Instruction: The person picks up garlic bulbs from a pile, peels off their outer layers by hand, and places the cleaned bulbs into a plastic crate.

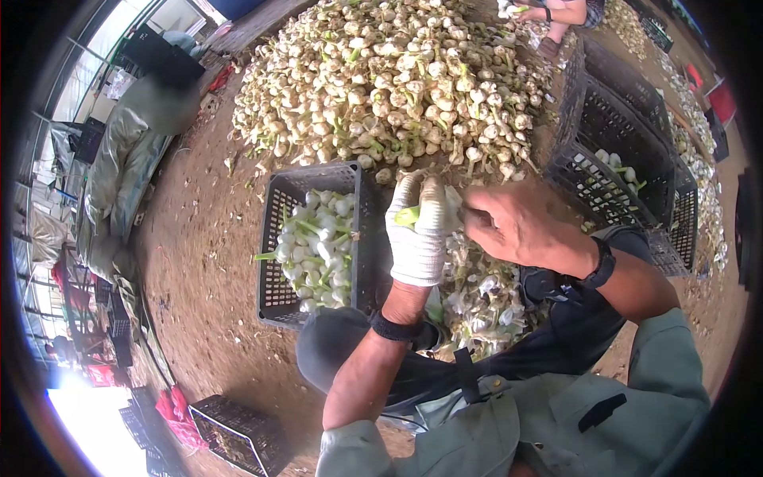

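Note:
My left hand (419, 242), in a white knitted glove, is closed around a garlic bulb; its green stem (408, 216) pokes out between the fingers. Most of the bulb is hidden by the glove. Close beside it, my bare right hand (528, 226) has its fingers curled and pinched near the whitish part of the garlic. What those fingertips hold is hidden. Left of the gloved hand stands a black plastic crate (367, 238) with cleaned white garlic bulbs (318, 250) inside. Below both hands lies a pile of peeled garlic skins (482, 306) between my legs.
A large heap of untrimmed garlic (381, 87) spreads ahead. Black crates (616, 119) stand at right, one with some garlic in it. Another person's arm and leg (560, 20) show at top right. An overturned crate (238, 433) lies at lower left, near covered sacks (119, 171).

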Tool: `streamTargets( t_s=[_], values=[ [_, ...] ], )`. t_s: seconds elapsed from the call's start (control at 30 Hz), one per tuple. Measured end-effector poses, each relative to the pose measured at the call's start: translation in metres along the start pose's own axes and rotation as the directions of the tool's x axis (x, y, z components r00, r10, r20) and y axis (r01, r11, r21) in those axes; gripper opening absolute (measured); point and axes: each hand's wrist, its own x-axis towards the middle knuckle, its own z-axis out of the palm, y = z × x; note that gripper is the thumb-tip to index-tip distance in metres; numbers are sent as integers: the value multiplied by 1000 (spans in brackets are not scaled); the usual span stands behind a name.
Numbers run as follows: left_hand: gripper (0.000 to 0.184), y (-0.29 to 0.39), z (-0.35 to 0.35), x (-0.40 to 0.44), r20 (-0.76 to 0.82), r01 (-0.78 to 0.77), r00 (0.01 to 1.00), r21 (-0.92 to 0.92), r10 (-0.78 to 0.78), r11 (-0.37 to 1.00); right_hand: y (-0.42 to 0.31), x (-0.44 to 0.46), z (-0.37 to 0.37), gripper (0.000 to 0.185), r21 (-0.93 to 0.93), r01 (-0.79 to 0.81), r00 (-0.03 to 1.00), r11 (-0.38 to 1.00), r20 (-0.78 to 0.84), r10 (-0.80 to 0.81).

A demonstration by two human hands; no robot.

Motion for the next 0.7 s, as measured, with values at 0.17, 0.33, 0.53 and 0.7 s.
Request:
streamTargets(
  t_s=[0.17, 0.33, 0.53, 0.7],
  values=[
    [31, -10, -8, 4, 87, 98, 993, -269, -77, 958, 5, 10, -10, 17, 82, -84, 996, 993, 18, 83],
    [44, 31, -16, 5, 103, 90, 994, -662, -29, 744, 59, 1, -11, 19, -52, -212, 976, 976, 32, 213],
    [57, 24, -30, 14, 180, 147, 984, -773, -9, 617, 38, -13, 7, 19, 118, -57, 991, 991, 129, 42],
    [64, 25, -24, 8, 269, 200, 963, -719, 1, 666, 3, 5, -15, 75, 650, -496, 867, 576, 410, 283]
  ],
)
